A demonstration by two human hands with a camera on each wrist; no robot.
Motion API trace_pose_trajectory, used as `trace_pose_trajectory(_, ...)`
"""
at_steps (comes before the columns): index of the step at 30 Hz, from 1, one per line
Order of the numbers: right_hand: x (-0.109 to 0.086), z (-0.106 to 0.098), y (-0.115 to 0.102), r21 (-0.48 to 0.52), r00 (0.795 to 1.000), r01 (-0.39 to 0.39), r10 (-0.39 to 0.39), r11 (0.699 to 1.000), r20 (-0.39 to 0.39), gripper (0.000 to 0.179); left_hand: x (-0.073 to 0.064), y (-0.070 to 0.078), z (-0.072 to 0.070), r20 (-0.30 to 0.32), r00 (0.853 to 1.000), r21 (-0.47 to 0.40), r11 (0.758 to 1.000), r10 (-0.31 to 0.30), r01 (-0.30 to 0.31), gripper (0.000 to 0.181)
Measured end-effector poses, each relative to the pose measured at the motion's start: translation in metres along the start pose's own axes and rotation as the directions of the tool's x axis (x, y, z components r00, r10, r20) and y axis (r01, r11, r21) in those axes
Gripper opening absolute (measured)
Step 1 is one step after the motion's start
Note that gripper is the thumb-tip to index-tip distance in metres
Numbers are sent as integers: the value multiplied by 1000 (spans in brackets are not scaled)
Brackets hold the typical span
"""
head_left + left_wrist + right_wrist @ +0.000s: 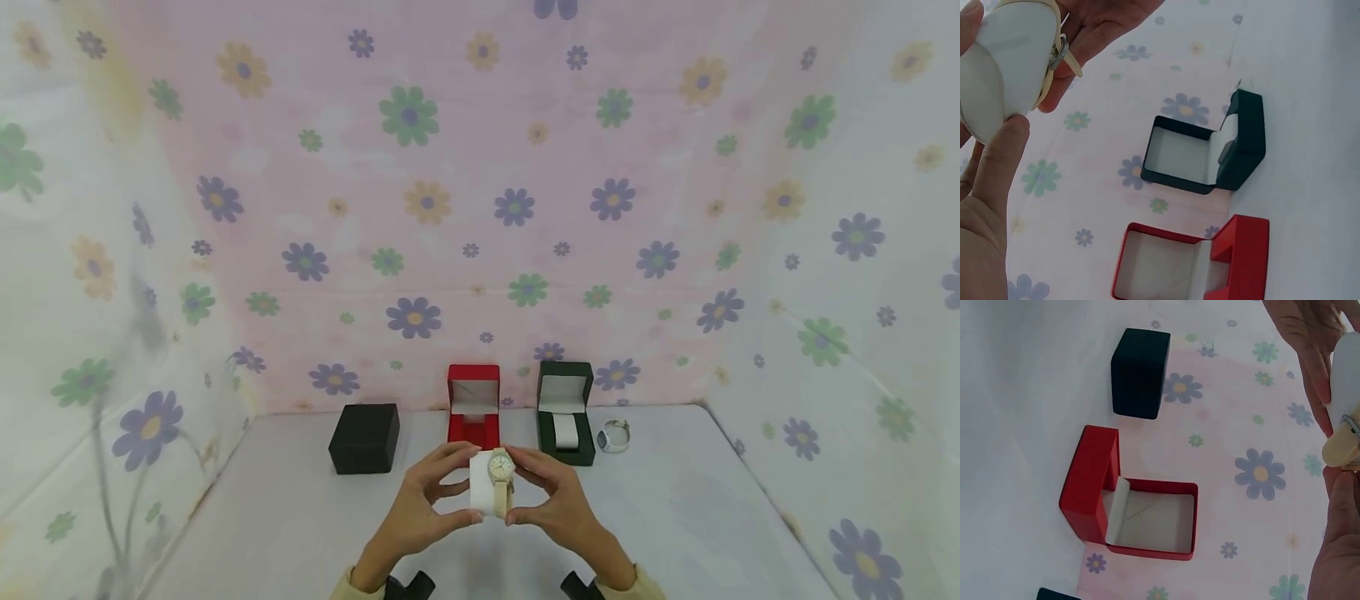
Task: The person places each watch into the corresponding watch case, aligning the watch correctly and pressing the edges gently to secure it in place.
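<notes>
A cream-strapped wristwatch (501,468) with a round pale dial is wrapped around a white watch cushion (482,487), toward its right end. My left hand (431,504) grips the cushion's left end between thumb and fingers. On the other side, my right hand (561,504) pinches the strapped end, fingers on top and thumb below. Both hands hold the cushion up in front of the open red watch box (474,372). From the left wrist, the strap's metal buckle (1059,53) shows at the cushion's edge, its loose tail sticking out.
Right of the red box stands an open dark green watch box (566,369) with a white cushion inside. A second watch (615,436) with a light band lies beside it. At left sits a closed black box (364,439). Flowered cloth hangs behind the white table (285,517).
</notes>
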State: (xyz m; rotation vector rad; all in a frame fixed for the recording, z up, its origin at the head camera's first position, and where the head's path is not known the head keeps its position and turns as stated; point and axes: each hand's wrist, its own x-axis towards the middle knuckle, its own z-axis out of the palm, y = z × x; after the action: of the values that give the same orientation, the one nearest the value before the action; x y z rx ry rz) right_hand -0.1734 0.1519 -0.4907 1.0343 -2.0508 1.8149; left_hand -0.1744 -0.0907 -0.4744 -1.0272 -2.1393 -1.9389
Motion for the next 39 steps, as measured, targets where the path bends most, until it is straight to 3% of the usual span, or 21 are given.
trace_pose_trajectory(9, -2, 7, 6, 40, 998, 69, -69, 997, -12, 73, -1, 0, 5, -3, 999, -85, 995, -43, 42, 66)
trace_pose_trajectory(17, -10, 12, 6, -89, 1000, 18, -20, 996, -21, 78, -4, 0, 3, 58, 995, -44, 996, -79, 82, 65)
trace_pose_trajectory(21, -14, 14, 4, -154, 999, -20, 15, 988, -33, 82, -4, 2, 1, 87, 996, 10, 1000, -27, 27, 68)
trace_pose_trajectory(26, -15, 7, -1, -202, 999, -32, 25, 979, -38, 78, -2, 5, 3, 77, 996, 6, 999, 41, -42, 71)
trace_pose_trajectory(33, -7, -9, -3, -89, 998, 50, -47, 995, 35, 76, -2, 5, 8, 41, 998, -38, 998, 56, -55, 69)
trace_pose_trajectory(39, -1, -14, -3, -104, 996, 86, -83, 991, 37, 76, -2, 6, 9, 48, 998, -87, 996, 30, -25, 72)
